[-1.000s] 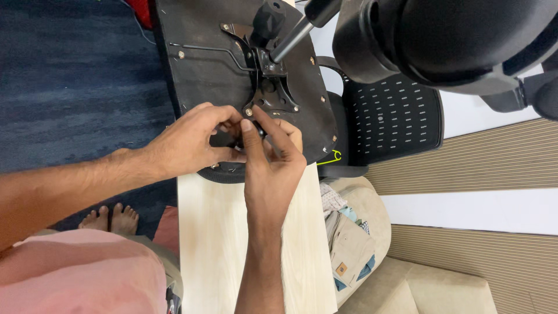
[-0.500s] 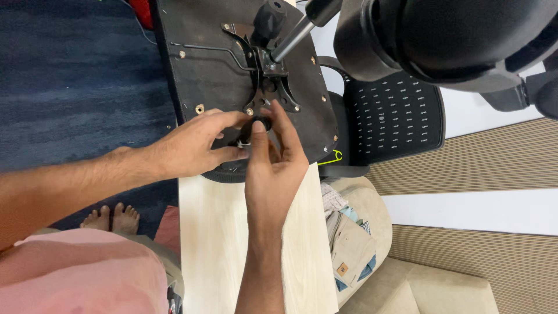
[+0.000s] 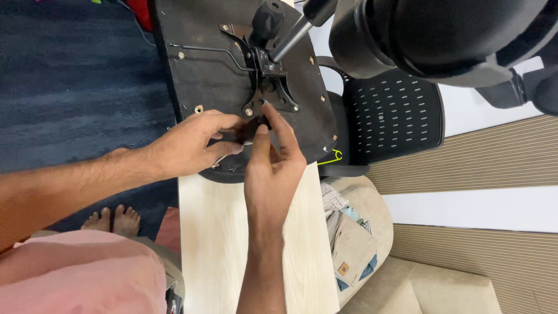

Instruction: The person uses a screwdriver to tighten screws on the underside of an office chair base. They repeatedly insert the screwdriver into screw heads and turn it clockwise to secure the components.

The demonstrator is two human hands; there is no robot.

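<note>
Black metal bracket [image 3: 272, 96] just above both hands' fingertips [image 3: 264, 119].

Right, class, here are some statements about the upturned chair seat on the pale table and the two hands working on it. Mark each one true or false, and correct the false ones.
1. Both hands are at the metal bracket on the underside of the chair seat. True: the left hand and right hand meet just below it.
2. The seat rests on a glass table. False: the table is pale wood.
3. A shiny metal rod rises from the bracket. True.
4. The right hand holds a hammer. False: no hammer shows; its fingers only pinch at the bracket's lower edge.
5. The floor on the left is bare tile. False: a dark blue carpet lies there.
</note>
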